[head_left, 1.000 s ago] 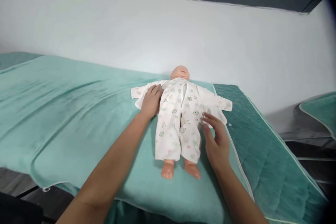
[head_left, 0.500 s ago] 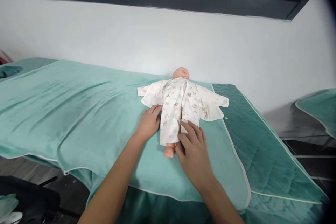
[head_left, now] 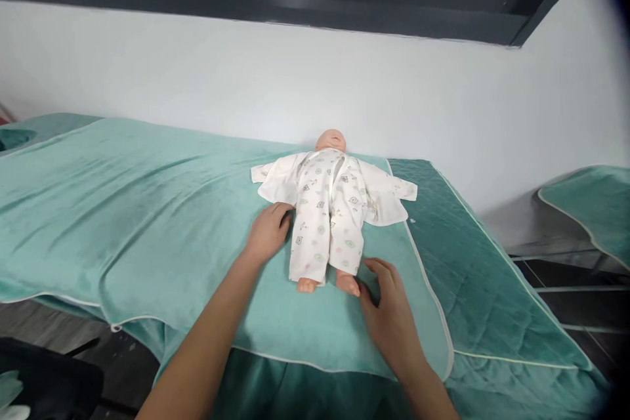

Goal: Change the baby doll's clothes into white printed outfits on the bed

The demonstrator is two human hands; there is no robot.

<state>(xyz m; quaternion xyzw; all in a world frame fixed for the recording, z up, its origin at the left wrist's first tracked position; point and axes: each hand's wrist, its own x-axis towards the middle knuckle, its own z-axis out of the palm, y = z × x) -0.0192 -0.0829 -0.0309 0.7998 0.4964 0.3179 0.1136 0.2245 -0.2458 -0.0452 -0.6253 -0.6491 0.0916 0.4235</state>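
Note:
A baby doll (head_left: 331, 139) lies on its back, its head toward the wall. It has on a white patterned shirt (head_left: 386, 193) with the sleeves spread wide, and white patterned trousers (head_left: 310, 236) that reach its feet. Both doll feet stick out of the trouser legs. My left hand (head_left: 269, 231) rests on the sheet at the doll's left-of-view side, fingertips by the trousers, holding nothing visible. Beside the foot on the right, my right hand (head_left: 388, 308) has its thumb and fingers apart; the thumb tip is close to that foot, and I cannot tell whether they touch.
A light green cover (head_left: 172, 210) lies across the bed, over a darker quilted spread (head_left: 472, 262) on the right. The white wall (head_left: 275, 79) rises behind, below a dark window frame (head_left: 344, 6). A black chair (head_left: 49, 380) stands at the lower left.
My right hand has moved off the trouser leg, down and to the right. The right trouser leg now lies straight with its foot showing. My left hand stays beside the doll.

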